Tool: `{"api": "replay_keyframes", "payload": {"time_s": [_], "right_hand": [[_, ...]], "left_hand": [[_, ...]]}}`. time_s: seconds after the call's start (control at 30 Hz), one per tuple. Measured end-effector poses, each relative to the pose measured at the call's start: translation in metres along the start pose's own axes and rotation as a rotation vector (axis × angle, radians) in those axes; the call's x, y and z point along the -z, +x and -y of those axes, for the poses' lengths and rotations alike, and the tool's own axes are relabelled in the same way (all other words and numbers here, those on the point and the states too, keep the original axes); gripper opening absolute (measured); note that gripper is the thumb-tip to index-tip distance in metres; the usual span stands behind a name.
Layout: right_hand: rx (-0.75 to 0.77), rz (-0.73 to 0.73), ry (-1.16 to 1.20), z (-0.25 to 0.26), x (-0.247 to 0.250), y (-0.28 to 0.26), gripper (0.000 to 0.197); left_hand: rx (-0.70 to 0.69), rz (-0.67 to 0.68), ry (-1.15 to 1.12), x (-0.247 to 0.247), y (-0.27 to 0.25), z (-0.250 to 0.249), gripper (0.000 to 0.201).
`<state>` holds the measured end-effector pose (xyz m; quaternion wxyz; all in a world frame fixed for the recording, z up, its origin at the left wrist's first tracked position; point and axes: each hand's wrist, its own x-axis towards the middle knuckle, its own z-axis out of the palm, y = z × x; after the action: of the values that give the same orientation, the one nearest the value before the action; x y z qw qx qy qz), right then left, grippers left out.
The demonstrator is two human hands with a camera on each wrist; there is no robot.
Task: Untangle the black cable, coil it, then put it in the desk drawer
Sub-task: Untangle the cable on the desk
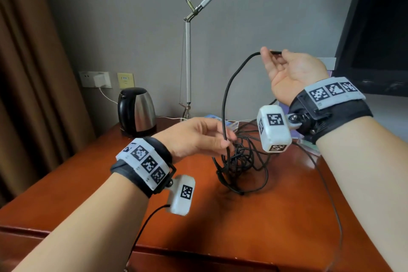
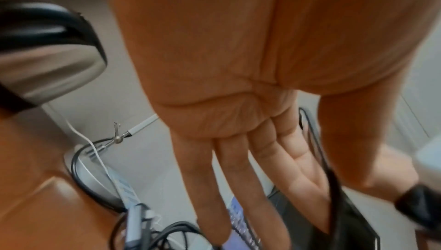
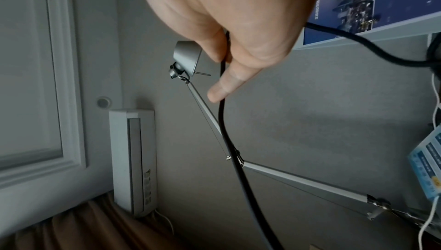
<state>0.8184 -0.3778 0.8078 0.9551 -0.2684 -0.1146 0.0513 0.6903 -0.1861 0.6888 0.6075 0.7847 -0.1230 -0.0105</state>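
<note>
The black cable (image 1: 240, 161) lies mostly as a tangled heap on the reddish wooden desk (image 1: 242, 227). One strand rises from the heap in a tall arc. My right hand (image 1: 274, 55) is raised palm-up above the heap and pinches the cable's end between thumb and fingertips; the right wrist view shows the cable (image 3: 224, 122) hanging down from that grip. My left hand (image 1: 225, 139) hovers low just left of the heap. Its fingers are fairly straight, and the rising strand (image 2: 315, 141) is held between thumb and forefinger.
A steel kettle (image 1: 136, 110) stands at the desk's back left, with a jointed desk lamp (image 1: 188, 62) behind the heap. A dark monitor (image 1: 379, 28) fills the right, with booklets (image 1: 309, 143) below it. Thin cords trail from both wrist cameras.
</note>
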Motion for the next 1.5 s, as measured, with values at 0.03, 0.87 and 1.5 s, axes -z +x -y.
{"api": "replay_keyframes", "payload": {"time_s": [0.03, 0.87, 1.5], "right_hand": [[-0.006, 0.011, -0.022, 0.001, 0.001, 0.000, 0.012], [-0.263, 0.706, -1.133, -0.016, 0.055, -0.041, 0.027], [0.089, -0.240, -0.227, 0.043, 0.105, 0.022, 0.018]], "left_hand": [[0.011, -0.006, 0.046, -0.003, 0.001, 0.001, 0.025], [-0.164, -0.630, -0.936, -0.005, 0.048, -0.046, 0.010], [-0.236, -0.592, -1.017, 0.026, 0.044, -0.063, 0.037]]}}
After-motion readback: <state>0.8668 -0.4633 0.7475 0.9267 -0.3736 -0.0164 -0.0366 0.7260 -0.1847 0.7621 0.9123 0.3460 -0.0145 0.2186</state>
